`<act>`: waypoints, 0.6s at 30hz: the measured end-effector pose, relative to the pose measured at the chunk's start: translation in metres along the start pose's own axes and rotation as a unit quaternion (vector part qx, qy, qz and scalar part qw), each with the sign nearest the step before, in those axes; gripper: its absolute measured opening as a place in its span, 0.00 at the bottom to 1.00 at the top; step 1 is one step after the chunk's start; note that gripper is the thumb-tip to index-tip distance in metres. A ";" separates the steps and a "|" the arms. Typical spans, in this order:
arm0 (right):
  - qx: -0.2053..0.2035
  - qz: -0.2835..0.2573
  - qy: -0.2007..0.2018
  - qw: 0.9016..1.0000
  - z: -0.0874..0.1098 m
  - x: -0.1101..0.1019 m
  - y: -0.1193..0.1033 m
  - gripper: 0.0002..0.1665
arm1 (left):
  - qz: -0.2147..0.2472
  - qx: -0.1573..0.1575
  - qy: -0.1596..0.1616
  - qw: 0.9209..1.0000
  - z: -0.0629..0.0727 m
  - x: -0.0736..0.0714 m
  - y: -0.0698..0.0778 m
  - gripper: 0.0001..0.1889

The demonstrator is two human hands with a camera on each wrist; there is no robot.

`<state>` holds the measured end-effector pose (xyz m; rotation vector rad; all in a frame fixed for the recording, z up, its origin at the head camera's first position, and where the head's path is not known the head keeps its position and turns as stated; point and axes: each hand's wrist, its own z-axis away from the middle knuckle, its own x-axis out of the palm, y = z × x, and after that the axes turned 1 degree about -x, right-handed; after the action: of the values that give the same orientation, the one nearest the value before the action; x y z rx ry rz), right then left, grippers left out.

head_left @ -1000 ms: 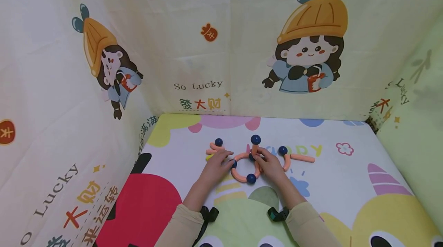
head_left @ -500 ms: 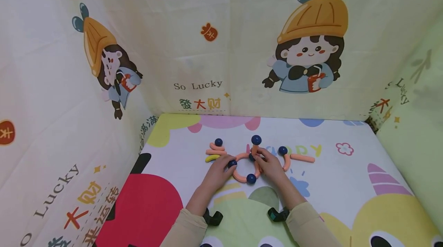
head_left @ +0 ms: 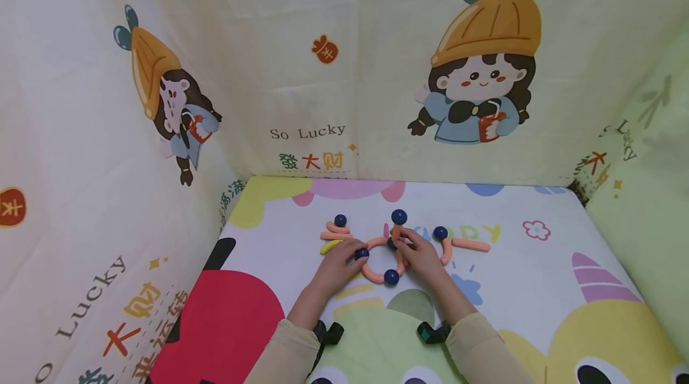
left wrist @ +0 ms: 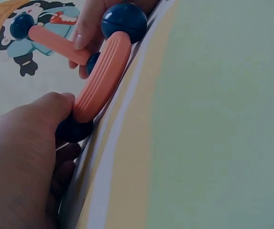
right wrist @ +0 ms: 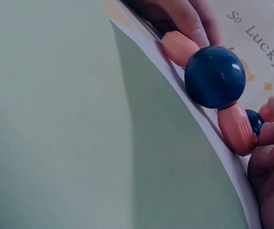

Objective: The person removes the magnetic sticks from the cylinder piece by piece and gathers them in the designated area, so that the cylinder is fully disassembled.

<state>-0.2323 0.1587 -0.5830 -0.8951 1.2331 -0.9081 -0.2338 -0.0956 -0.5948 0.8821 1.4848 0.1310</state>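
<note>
A ring of curved orange rods (head_left: pixel 372 274) joined by blue balls lies on the table, like magnetic building sticks. My left hand (head_left: pixel 338 264) pinches the ring's left blue ball (head_left: pixel 362 253), the thumb on top and fingers curled below in the left wrist view. At the ring's far side, a straight orange rod (head_left: pixel 396 232) stands up with a blue ball (head_left: pixel 399 216) on its top. My right hand (head_left: pixel 422 257) pinches this rod near its lower blue ball (right wrist: pixel 255 121). The ring's near blue ball (right wrist: pixel 215 77) is untouched.
Left of the ring lie a blue ball (head_left: pixel 340 221), orange rods (head_left: pixel 336 235) and a yellow curved piece (head_left: pixel 330 246), partly behind the left hand. To the right are another blue ball (head_left: pixel 440 233), a curved rod (head_left: pixel 446 252) and a straight rod (head_left: pixel 470 245). Printed cloth walls (head_left: pixel 377 85) surround the table.
My left hand has shifted from reaching over the left ball to pinching it, baring the yellow piece. The left ball moved slightly left. The right hand stays at the upright rod.
</note>
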 end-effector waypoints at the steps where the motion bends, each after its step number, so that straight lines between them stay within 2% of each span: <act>1: -0.001 -0.005 -0.001 1.000 0.000 -0.001 -0.001 0.25 | -0.004 0.001 0.005 1.000 0.000 0.001 0.000 0.21; 5: -0.002 -0.007 -0.011 1.000 0.003 -0.007 -0.005 0.30 | -0.014 -0.001 0.013 1.000 0.001 0.005 0.000 0.21; 8: -0.019 -0.005 -0.018 1.000 0.004 -0.015 -0.012 0.31 | -0.012 -0.005 0.013 1.000 0.001 0.006 0.000 0.21; 15: -0.072 -0.027 -0.029 0.997 0.007 -0.040 -0.050 0.34 | -0.009 -0.003 0.016 1.000 0.001 0.003 0.000 0.20; 18: -0.080 -0.023 -0.052 0.995 0.007 -0.046 -0.064 0.35 | -0.008 -0.007 0.013 1.000 0.001 0.003 0.000 0.20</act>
<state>-0.2353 0.1773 -0.5060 -1.0881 1.2122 -0.7967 -0.2324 -0.0950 -0.5973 0.8595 1.5137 0.1415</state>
